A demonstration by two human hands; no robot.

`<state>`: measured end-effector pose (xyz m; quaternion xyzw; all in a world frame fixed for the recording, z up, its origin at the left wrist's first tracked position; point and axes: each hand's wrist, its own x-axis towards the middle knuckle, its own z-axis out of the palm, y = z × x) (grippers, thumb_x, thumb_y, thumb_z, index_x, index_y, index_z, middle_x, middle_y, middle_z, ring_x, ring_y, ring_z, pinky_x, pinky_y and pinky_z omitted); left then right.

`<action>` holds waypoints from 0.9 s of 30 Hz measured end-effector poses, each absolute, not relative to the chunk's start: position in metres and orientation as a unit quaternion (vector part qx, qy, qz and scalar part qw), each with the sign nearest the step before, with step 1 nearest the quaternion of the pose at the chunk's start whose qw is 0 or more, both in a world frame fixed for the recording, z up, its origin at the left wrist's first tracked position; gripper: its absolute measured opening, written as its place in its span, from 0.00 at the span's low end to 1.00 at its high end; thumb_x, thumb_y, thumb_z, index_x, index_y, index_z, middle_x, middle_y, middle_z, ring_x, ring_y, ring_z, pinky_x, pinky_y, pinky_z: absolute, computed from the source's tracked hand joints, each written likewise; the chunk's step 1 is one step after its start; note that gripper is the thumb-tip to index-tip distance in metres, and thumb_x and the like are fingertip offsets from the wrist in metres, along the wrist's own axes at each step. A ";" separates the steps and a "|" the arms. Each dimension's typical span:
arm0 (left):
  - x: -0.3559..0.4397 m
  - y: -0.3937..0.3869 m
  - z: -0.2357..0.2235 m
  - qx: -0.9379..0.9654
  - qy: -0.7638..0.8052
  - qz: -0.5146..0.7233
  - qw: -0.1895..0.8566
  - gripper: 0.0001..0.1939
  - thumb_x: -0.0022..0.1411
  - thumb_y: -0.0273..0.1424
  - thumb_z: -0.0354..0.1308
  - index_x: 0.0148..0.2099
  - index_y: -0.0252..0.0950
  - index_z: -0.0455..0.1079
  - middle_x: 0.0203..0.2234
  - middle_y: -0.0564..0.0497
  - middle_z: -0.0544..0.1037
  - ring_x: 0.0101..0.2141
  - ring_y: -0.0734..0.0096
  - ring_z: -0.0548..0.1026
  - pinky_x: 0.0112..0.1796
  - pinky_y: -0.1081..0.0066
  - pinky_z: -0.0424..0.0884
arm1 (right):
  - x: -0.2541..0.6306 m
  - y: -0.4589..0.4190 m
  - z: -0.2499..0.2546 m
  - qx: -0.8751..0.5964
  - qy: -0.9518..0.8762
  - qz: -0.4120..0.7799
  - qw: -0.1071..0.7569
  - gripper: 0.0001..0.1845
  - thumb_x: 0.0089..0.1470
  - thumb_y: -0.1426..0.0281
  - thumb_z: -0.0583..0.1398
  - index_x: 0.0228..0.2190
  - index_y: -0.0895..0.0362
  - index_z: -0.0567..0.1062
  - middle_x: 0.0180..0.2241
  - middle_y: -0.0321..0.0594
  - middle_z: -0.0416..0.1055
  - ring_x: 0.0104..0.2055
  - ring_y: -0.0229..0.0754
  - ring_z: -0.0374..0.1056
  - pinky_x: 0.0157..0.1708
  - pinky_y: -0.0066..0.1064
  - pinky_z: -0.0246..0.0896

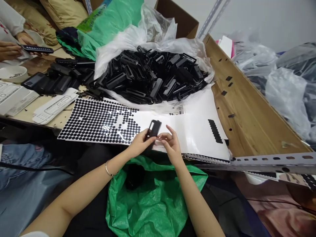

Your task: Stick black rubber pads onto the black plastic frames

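My left hand (pixel 140 142) is closed on a black plastic casing (pixel 155 127) with a long slot in it, held tilted above the table's front edge. Beside it, my right hand (pixel 171 143) has its thumb and index finger close together at the casing's lower right; whether something small is between them I cannot make out. Under both hands lies a white sheet (pixel 195 131) with a short row of black stickers at its right. A sheet of round black stickers (pixel 98 121) spreads to the left. Below the hands an open green bag (pixel 148 210) hangs, with something dark inside.
A plastic bag (pixel 209 70) full of black casings (pixel 148 75) stands behind the sheets. At the left are a white bowl (pixel 13 74), printed boxes (pixel 18 98) and a co-worker's hands (pixel 24 42) holding a black part. A wooden board (pixel 244 112) and metal rail (pixel 271 160) border the right.
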<state>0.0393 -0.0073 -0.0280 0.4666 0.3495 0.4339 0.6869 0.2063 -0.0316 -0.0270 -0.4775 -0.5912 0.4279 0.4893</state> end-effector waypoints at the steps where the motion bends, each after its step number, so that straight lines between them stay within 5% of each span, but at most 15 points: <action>1: 0.039 -0.006 -0.027 0.429 0.371 0.470 0.676 0.20 0.53 0.44 0.64 0.40 0.36 0.67 0.35 0.48 0.78 0.31 0.66 0.78 0.31 0.70 0.73 | 0.207 -0.031 -0.029 -0.491 -0.622 0.397 0.463 0.29 0.57 0.59 0.59 0.57 0.48 0.59 0.39 0.38 0.72 0.39 0.43 0.68 0.45 0.43 0.65; 4: 0.033 0.003 -0.023 0.316 0.406 0.532 0.672 0.22 0.54 0.45 0.62 0.45 0.36 0.66 0.40 0.45 0.79 0.34 0.65 0.78 0.32 0.69 0.73 | 0.209 -0.028 -0.032 -0.536 -0.714 0.275 0.356 0.17 0.58 0.63 0.59 0.50 0.49 0.72 0.45 0.44 0.70 0.44 0.48 0.64 0.48 0.48 0.62; 9: 0.020 0.009 -0.016 0.261 0.393 0.570 0.673 0.18 0.55 0.39 0.63 0.46 0.38 0.68 0.46 0.47 0.77 0.41 0.66 0.77 0.38 0.70 0.71 | 0.204 -0.025 -0.035 -0.549 -0.761 0.194 0.285 0.08 0.58 0.68 0.60 0.37 0.49 0.80 0.38 0.43 0.72 0.41 0.49 0.63 0.42 0.45 0.63; 16: 0.019 0.009 -0.018 0.250 0.382 0.594 0.663 0.15 0.51 0.37 0.68 0.38 0.36 0.70 0.34 0.54 0.75 0.37 0.73 0.74 0.38 0.74 0.70 | 0.197 -0.023 -0.027 -0.548 -0.766 0.240 0.235 0.04 0.55 0.70 0.63 0.30 0.48 0.80 0.36 0.39 0.74 0.43 0.48 0.64 0.47 0.48 0.55; 24: 0.014 0.008 -0.013 0.280 0.391 0.549 0.684 0.23 0.47 0.39 0.70 0.43 0.37 0.69 0.37 0.53 0.76 0.36 0.72 0.74 0.37 0.71 0.73 | 0.193 -0.026 -0.019 -0.559 -0.747 0.293 0.208 0.06 0.51 0.74 0.65 0.25 0.52 0.77 0.34 0.38 0.74 0.46 0.49 0.63 0.50 0.51 0.50; 27: 0.017 0.006 -0.011 0.290 0.388 0.543 0.685 0.23 0.47 0.41 0.69 0.43 0.37 0.70 0.38 0.52 0.76 0.39 0.70 0.75 0.38 0.71 0.73 | 0.197 -0.023 -0.015 -0.542 -0.711 0.361 0.267 0.07 0.51 0.73 0.64 0.23 0.53 0.76 0.33 0.38 0.73 0.44 0.48 0.65 0.51 0.49 0.53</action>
